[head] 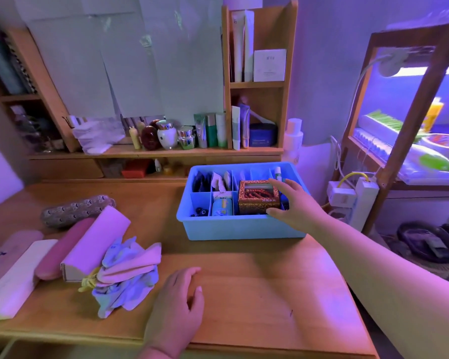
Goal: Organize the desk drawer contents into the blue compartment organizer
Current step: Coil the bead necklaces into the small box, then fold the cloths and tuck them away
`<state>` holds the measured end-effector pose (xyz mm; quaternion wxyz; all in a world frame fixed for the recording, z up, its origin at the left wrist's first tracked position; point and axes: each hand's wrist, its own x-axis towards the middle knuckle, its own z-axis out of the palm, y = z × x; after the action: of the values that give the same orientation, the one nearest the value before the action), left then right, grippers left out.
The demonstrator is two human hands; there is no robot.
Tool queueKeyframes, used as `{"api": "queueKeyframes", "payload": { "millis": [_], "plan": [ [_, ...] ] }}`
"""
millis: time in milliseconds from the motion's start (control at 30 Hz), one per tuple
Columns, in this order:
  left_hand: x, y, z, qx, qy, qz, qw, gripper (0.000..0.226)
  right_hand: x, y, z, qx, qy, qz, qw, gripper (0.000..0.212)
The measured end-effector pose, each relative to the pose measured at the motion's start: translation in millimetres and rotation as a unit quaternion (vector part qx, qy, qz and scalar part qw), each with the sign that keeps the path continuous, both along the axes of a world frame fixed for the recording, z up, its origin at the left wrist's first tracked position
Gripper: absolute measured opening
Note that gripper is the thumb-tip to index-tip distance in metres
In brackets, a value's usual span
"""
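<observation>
cases (73, 244): we saw these lying left on the desk (244, 294), stiff, not yet sorted.
left hand (178, 301): flat, empty.
bead box (259, 196): in the blue organizer (239, 229); we judged it light, rigid; grip its sides.
right hand (293, 203): spread, touching the box's right side.

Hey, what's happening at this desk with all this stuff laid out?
A person is sorting small things into a blue compartment organizer on a wooden desk. The right hand is at a patterned box of red beads sitting in the organizer's right side, fingers around its right end. The left hand rests flat on the desk. Several compartments already hold items. Still outside, to the left, lie a bundle of cloths, a pink box and some cases.
</observation>
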<state>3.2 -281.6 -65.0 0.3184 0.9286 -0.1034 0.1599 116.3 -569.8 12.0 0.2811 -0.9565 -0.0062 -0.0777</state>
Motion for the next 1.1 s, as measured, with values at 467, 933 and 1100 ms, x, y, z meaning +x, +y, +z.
{"api": "queueKeyframes", "payload": {
  "millis": [467,933,1100],
  "plan": [
    [11,-3,-8,-0.015,0.003,0.031,0.999,0.038,49,-22,42,-0.103,0.116,0.103,0.983,0.083],
    [10,-2,-4,0.011,-0.027,0.005,1.000,0.031,2,2,27,-0.033,-0.062,0.037,0.997,0.065],
    [6,3,-3,0.021,-0.011,-0.037,0.999,0.029,-81,87,-19,0.015,-0.178,0.141,0.974,0.012]
  ]
}}
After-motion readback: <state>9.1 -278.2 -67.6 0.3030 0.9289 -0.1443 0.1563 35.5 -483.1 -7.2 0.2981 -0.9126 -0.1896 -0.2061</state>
